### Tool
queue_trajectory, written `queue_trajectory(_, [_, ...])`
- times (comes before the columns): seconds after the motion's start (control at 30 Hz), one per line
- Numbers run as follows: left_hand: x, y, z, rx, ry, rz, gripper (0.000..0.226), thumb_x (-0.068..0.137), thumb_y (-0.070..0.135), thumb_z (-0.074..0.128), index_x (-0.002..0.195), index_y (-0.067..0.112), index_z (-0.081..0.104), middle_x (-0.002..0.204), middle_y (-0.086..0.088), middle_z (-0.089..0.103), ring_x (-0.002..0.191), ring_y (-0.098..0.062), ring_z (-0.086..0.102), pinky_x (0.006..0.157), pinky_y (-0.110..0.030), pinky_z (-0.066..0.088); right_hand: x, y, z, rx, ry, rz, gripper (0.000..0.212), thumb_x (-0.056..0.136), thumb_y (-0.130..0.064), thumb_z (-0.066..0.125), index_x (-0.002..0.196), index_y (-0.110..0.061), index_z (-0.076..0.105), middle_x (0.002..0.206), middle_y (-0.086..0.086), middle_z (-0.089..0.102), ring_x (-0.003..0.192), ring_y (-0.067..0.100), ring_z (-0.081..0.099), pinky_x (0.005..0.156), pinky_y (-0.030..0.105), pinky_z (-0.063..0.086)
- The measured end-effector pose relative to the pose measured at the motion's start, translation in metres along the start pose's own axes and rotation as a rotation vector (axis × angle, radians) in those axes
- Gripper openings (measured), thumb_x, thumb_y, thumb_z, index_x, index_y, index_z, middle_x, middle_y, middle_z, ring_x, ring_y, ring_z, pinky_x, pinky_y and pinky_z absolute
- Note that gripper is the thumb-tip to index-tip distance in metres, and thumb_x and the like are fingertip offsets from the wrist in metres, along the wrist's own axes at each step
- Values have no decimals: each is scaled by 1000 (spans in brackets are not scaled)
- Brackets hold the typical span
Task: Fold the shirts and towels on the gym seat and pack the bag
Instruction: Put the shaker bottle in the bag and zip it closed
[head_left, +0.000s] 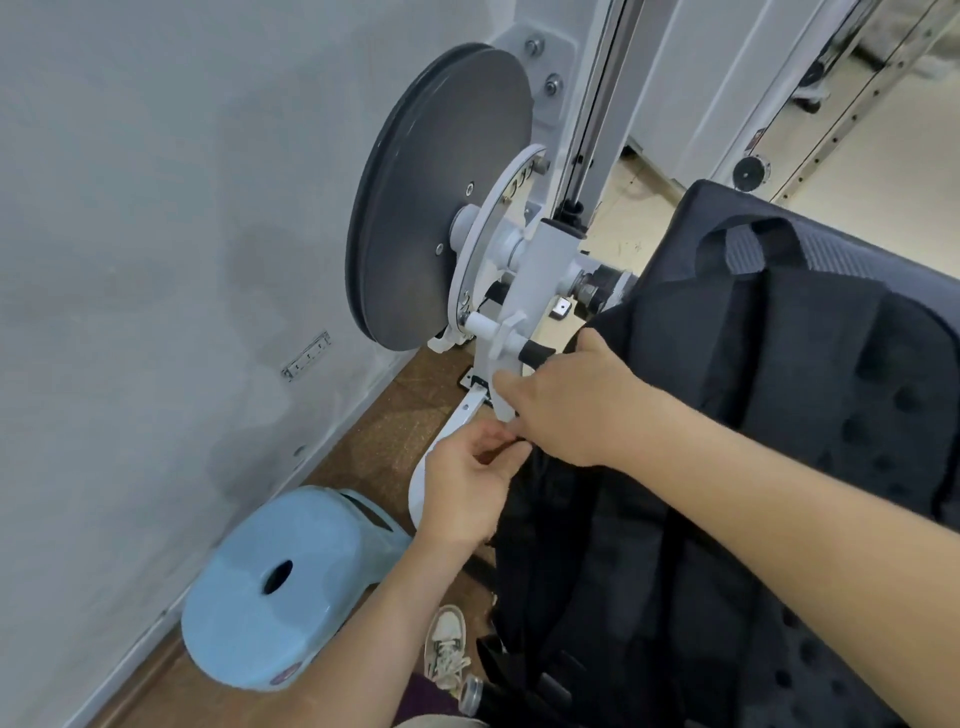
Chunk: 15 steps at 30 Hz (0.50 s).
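Observation:
A black backpack (727, 467) lies with its padded back and straps up on the dark gym seat (883, 260) at the right. My right hand (571, 405) presses on the bag's left edge, fingers curled over it. Just below, my left hand (467, 483) pinches something small at the same edge, likely a zipper pull, though it is hidden by the fingers. No shirts or towels are in view.
A white gym machine with a big grey disc (441, 208) stands left of the seat, its lever (498, 364) right by my hands. A light blue plastic stool (280, 587) sits on the floor by the grey wall. A sneaker (447, 649) shows below.

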<state>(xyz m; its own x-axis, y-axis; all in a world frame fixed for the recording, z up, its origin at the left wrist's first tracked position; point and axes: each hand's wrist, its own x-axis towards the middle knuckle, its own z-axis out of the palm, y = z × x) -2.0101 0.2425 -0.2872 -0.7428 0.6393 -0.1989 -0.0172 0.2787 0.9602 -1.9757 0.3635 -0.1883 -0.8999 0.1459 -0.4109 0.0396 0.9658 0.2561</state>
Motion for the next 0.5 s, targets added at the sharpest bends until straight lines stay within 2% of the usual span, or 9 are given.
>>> queue_trajectory(0.07, [0,-6,0,-26,33,-21,27,87,6,69,83,32,64,83,14,69,79,5,64,77,-11,47,8,9,-12,63,-144,-27,19,102,-25,39,118,-14,41,68,-5,34,59,14,31,80,41,25])
queue_trajectory(0.1, [-1,-10,0,-25,52,-28,31,88,4,66,83,35,63,83,15,68,79,3,64,78,-13,48,14,13,-18,64,-214,-51,12,102,-21,39,108,-13,45,70,-4,36,62,15,34,79,38,29])
queue_trajectory(0.17, [-3,-18,0,-58,83,-41,35,92,0,59,86,35,63,85,15,69,82,-2,64,80,-15,49,24,18,-32,116,-367,-95,21,101,-23,44,85,-10,51,74,-3,45,67,16,44,69,28,38])
queue_trajectory(0.2, [-4,-21,1,-105,96,-59,35,93,-1,56,89,33,64,84,15,70,83,-2,64,79,-16,50,28,19,-36,181,-422,-114,23,99,-26,49,85,-9,57,80,0,53,72,17,51,68,28,41])
queue_trajectory(0.27, [-5,-28,0,-258,120,-118,29,95,-3,51,96,22,65,77,14,71,75,-1,65,71,-16,50,32,19,-36,288,-437,-130,23,95,-25,58,105,-6,66,103,4,65,94,23,61,80,32,48])
queue_trajectory(0.3, [-6,-30,0,-333,120,-137,25,96,-3,49,99,16,64,73,11,71,69,-2,64,65,-16,50,29,16,-34,328,-390,-143,24,93,-22,60,110,-7,68,109,4,67,99,23,61,83,33,48])
queue_trajectory(0.33, [-8,-32,0,-417,111,-148,22,96,-3,49,100,12,63,71,8,70,65,-4,63,62,-18,49,24,13,-29,365,-316,-156,21,91,-19,60,108,-11,68,105,0,67,97,21,61,84,33,48])
queue_trajectory(0.4, [-10,-31,1,-582,98,-161,17,94,-1,54,98,12,63,75,0,70,70,-14,64,66,-28,52,8,4,-16,338,-148,-192,15,91,-17,59,104,-20,65,90,-7,59,88,15,53,79,30,45])
queue_trajectory(0.5, [-13,-29,-5,-537,80,-112,24,84,6,55,100,21,66,76,-23,61,74,-32,56,72,-44,48,-8,-11,11,127,190,-278,20,85,-7,55,98,-20,62,78,-5,56,75,15,38,66,28,36])
